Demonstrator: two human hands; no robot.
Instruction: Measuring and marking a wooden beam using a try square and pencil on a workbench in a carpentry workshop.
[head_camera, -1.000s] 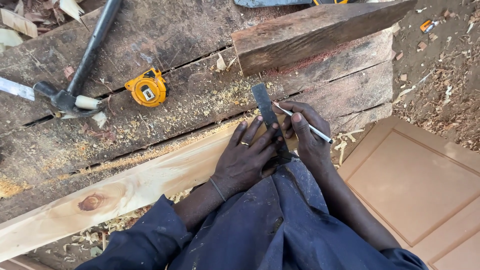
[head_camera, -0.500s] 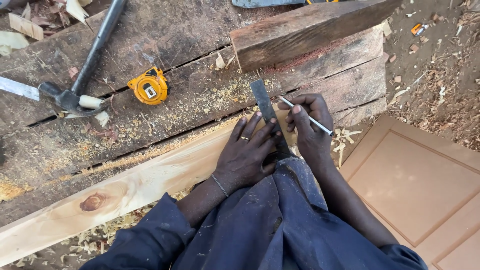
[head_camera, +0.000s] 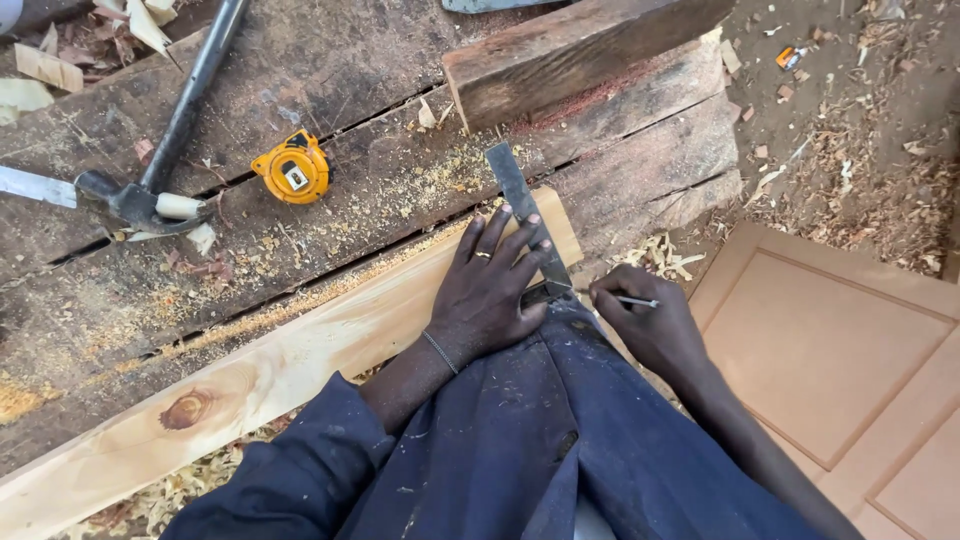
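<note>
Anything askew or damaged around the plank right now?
Nothing serious. The pale plank has a dark knot near its left part. Sawdust and shavings litter the bench. The left hand presses the square flat; the right hand holds a pencil.

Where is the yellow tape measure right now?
In the head view the yellow tape measure lies upper left on the dark workbench, right of the hammer and left of the try square.

The pale wood plank (head_camera: 300, 360) looks smooth, the dark metal square (head_camera: 520, 205) dull, the old bench (head_camera: 330, 60) rough.
</note>
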